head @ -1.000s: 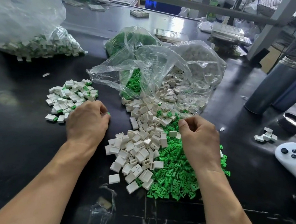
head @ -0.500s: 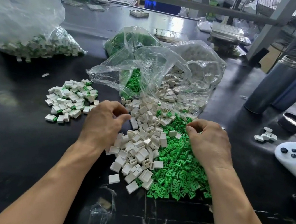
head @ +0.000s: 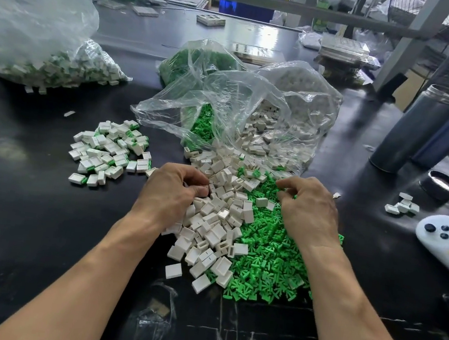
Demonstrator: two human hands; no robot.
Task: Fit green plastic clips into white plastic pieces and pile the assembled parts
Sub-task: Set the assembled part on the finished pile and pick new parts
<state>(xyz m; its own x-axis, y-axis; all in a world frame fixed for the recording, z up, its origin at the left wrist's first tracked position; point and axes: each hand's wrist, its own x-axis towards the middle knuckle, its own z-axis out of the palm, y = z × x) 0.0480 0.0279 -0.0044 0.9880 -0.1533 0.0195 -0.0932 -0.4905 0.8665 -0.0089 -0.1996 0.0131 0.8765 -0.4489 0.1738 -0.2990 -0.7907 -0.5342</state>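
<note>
A heap of loose white plastic pieces point(head: 211, 225) lies in the middle of the black table, with a heap of green clips point(head: 265, 263) touching it on the right. My left hand point(head: 171, 194) is over the white heap's left side, fingers curled down into the pieces. My right hand point(head: 308, 209) is over the top of the green heap, fingers curled too. What either hand's fingertips hold is hidden. The pile of assembled white-and-green parts point(head: 108, 151) lies to the left, apart from my left hand.
An open clear bag point(head: 239, 114) spills white pieces and green clips behind the heaps. A second bag of parts point(head: 46, 60) sits far left. At the right are two metal bottles point(head: 420, 127), a lid point(head: 441, 185), a few white pieces point(head: 402, 207) and a white tool point(head: 443, 235).
My left hand has moved right, from beside the assembled pile onto the white heap. My right hand has shifted slightly right and up on the green clips.
</note>
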